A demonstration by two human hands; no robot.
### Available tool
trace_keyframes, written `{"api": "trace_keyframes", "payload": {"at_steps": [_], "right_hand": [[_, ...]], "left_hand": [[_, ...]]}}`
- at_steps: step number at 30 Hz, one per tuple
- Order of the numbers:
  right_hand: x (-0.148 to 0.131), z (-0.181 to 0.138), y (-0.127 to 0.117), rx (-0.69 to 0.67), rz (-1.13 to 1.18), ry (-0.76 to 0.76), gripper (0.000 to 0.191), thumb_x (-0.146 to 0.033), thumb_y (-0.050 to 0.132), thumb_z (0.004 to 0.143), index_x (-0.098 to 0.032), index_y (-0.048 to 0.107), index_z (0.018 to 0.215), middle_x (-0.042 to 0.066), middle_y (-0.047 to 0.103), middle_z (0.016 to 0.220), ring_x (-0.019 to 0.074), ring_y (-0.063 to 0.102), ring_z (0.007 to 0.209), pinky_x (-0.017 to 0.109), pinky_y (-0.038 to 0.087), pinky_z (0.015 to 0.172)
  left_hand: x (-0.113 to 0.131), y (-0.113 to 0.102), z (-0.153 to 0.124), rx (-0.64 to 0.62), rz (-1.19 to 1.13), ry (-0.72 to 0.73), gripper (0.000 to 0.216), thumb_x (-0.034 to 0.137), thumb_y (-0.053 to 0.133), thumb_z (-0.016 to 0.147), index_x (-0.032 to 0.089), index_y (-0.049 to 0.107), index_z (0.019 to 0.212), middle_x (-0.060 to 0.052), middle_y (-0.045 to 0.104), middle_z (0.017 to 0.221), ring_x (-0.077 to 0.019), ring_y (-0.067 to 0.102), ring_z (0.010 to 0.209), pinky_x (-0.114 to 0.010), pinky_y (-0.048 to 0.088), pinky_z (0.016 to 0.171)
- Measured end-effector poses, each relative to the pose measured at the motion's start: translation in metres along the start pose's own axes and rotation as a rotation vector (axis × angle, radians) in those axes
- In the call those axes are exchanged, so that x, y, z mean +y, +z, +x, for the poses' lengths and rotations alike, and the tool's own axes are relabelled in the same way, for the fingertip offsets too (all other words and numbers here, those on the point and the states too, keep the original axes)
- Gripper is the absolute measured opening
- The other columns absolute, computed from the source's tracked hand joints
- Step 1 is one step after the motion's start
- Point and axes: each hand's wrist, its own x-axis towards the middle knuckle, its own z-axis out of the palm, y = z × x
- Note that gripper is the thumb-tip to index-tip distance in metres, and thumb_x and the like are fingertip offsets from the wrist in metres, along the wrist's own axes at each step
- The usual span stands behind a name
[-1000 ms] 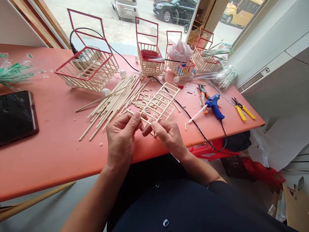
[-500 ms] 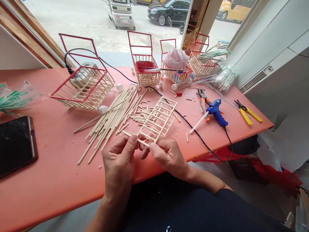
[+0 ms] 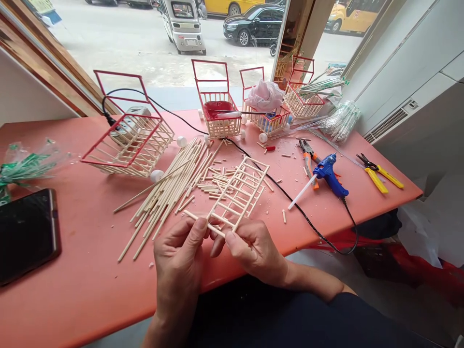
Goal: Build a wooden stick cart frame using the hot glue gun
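My left hand (image 3: 179,261) and my right hand (image 3: 253,249) pinch the near end of a small lattice panel of pale wooden sticks (image 3: 239,193), which they hold tilted up over the front of the salmon-pink table (image 3: 72,280). Each thumb presses on the panel's lowest cross stick. Just beyond the panel lies a heap of long loose sticks (image 3: 170,186) with short cut pieces beside it.
A blue glue gun (image 3: 328,171) with a black cord lies to the right, by orange pliers (image 3: 307,157) and yellow cutters (image 3: 379,171). Stick baskets with red frames (image 3: 130,137) stand along the window. A dark tablet (image 3: 27,232) lies at the left.
The view has tilted upward, so hands and table sit lower in the picture. Both hands keep the same pinch on the lattice panel.
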Motion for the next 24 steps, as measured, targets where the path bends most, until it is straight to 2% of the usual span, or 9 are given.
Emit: {"api": "trace_keyframes", "payload": {"at_steps": [6, 13, 18, 24], "right_hand": [[0.0000, 0.0003, 0.0000, -0.020, -0.018, -0.008, 0.043, -0.036, 0.053, 0.100, -0.021, 0.074, 0.065, 0.004, 0.080, 0.079, 0.0162, 0.075, 0.079, 0.030, 0.059, 0.101], [0.0024, -0.0005, -0.0003, -0.015, -0.047, -0.010, 0.043, -0.034, 0.053, 0.100, -0.020, 0.079, 0.070, 0.006, 0.081, 0.084, 0.0173, 0.075, 0.082, 0.030, 0.058, 0.099], [0.0027, -0.0016, -0.0009, -0.017, -0.036, -0.037, 0.044, -0.030, 0.051, 0.101, -0.021, 0.081, 0.071, 0.004, 0.081, 0.078, 0.0176, 0.076, 0.082, 0.028, 0.057, 0.098], [0.0068, -0.0010, -0.0001, -0.013, -0.027, -0.037, 0.044, -0.032, 0.052, 0.102, -0.021, 0.082, 0.072, 0.004, 0.082, 0.081, 0.0180, 0.077, 0.083, 0.029, 0.056, 0.103]], "left_hand": [[-0.0022, -0.0005, -0.0003, -0.015, -0.012, 0.001, 0.032, 0.044, 0.088, 0.084, 0.018, 0.075, 0.071, 0.000, 0.064, 0.068, -0.0108, 0.055, 0.059, -0.026, 0.047, 0.058], [-0.0029, -0.0015, -0.0010, 0.004, 0.024, -0.031, 0.033, 0.047, 0.087, 0.084, 0.017, 0.077, 0.077, -0.001, 0.058, 0.069, -0.0103, 0.049, 0.063, -0.024, 0.043, 0.056], [-0.0025, -0.0010, -0.0004, 0.012, 0.023, -0.028, 0.035, 0.048, 0.088, 0.082, 0.016, 0.076, 0.075, 0.000, 0.056, 0.067, -0.0106, 0.048, 0.062, -0.024, 0.043, 0.056], [-0.0022, -0.0004, -0.0003, 0.021, 0.024, -0.037, 0.035, 0.049, 0.090, 0.079, 0.017, 0.078, 0.080, -0.002, 0.062, 0.073, -0.0126, 0.054, 0.066, -0.025, 0.044, 0.057]]}}
